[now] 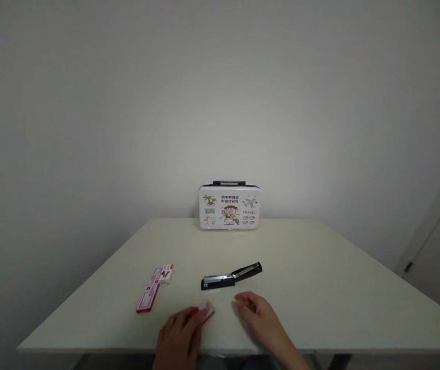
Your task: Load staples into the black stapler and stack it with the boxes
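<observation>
My left hand (179,334) lies near the table's front edge, its fingers closed on a small red-and-white box (206,310). The hand covers much of that box; its right end sticks out past the fingers. To the right, my right hand (257,317) rests low over the table with its fingers curled in and nothing visible in them. Just beyond both hands is a black stapler (229,277), unfolded so that its silver metal inside shows. It stands apart from either hand.
Left of my hands lie a red-and-white box (148,298), a similar pink-labelled box (155,275) and a white box with a dark picture (166,273), close together. At the back, a white cartoon-printed case (229,207) stands upright against the wall (227,103). The table (320,288) is pale.
</observation>
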The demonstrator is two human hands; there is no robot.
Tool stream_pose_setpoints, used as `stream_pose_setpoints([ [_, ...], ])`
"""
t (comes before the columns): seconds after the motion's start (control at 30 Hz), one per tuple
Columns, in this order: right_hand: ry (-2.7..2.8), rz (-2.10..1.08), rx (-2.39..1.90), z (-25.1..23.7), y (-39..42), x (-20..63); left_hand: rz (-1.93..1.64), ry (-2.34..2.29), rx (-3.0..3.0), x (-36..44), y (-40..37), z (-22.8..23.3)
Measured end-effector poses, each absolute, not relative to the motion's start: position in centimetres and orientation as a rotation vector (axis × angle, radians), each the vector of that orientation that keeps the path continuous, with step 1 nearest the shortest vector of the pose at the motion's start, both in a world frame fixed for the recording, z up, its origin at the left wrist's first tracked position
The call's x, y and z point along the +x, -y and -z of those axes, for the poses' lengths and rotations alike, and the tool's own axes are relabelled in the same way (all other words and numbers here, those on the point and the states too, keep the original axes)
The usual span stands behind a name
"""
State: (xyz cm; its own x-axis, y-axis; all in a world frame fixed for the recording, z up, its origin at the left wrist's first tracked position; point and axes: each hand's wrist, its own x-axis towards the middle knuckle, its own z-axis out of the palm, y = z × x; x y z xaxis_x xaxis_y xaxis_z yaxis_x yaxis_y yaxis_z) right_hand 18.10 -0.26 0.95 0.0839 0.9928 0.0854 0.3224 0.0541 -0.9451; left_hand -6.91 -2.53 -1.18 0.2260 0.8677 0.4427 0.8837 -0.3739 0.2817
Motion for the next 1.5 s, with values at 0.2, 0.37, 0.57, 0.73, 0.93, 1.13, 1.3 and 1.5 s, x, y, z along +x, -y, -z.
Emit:
stream_pose_setpoints([
  [0.2,1.557,-0.934,-1.514,-2.2,-2.0,18.6,1.074,1.567,-2.808,-2.0,0.0,-1.2],
  [0.37,1.545,-0.862,-1.581,-2.4,-2.4,22.0,1.299,1.633,-2.852,-2.3,-1.7,-0.8],
  [0.57,1.806,-0.628,-1.583,-4.6,-2.1,20.5,1.423,1.713,-2.834,-2.3,-1.5,-0.1],
  [0.73,2.127,-0.524,-1.599,-6.0,-2.7,17.9,1.451,1.716,-2.850,-2.3,-1.5,0.0],
  [0.93,2.254,-0.539,-1.609,-6.0,-3.2,19.4,1.488,1.723,-2.834,-2.3,-1.6,0.1],
  [1.13,2.418,-0.328,-1.610,-6.6,-4.0,18.1,1.451,1.724,-2.851,-2.3,-1.6,0.1],
  [1.3,2.556,-0.292,-1.446,-7.4,-4.7,17.1,1.442,1.747,-2.845,-2.3,-1.5,0.0],
  [1.5,2.246,-0.559,-1.375,-6.8,-3.8,21.2,1.426,1.750,-2.833,-2.2,-1.5,-0.1],
])
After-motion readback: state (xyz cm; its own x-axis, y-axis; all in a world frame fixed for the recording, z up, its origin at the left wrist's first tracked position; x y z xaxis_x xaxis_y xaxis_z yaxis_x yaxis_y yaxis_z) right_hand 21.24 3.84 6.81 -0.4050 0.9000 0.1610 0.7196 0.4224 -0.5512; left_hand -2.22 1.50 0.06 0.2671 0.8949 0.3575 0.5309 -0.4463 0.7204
